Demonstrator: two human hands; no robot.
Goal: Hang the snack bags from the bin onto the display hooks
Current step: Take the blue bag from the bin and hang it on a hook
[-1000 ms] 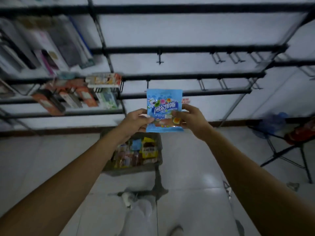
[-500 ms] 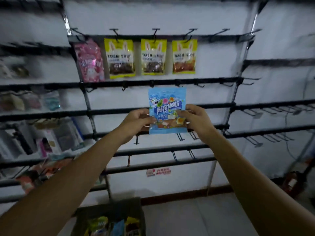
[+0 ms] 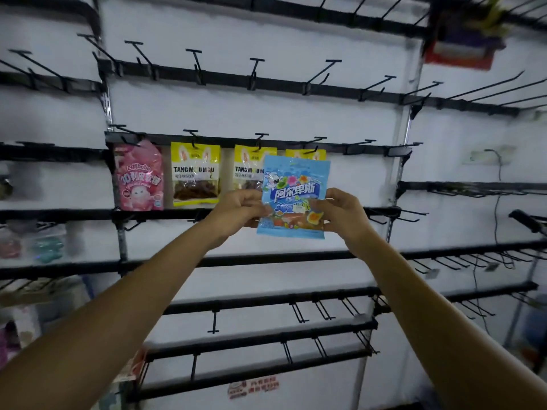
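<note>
Blue glossy snack bag held up with both hands before a black metal hook rail.
Up-left of the left hand hang a pink plastic bag and two yellow foil bags. That hand pinches the blue bag's left edge and the right hand pinches its right edge. The blue bag's top covers a third yellow bag. Bare black wire hooks jut above the right hand.

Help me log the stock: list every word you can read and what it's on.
"阿尔卑斯": blue bag; the line below it is blurred.
"TANG M U M U": left yellow bag and middle yellow bag; the small print is unreadable.
"白桃bobo" and "3D剥皮软糖": pink bag.
Low wall sticker and red sign: too blurred to read.
</note>
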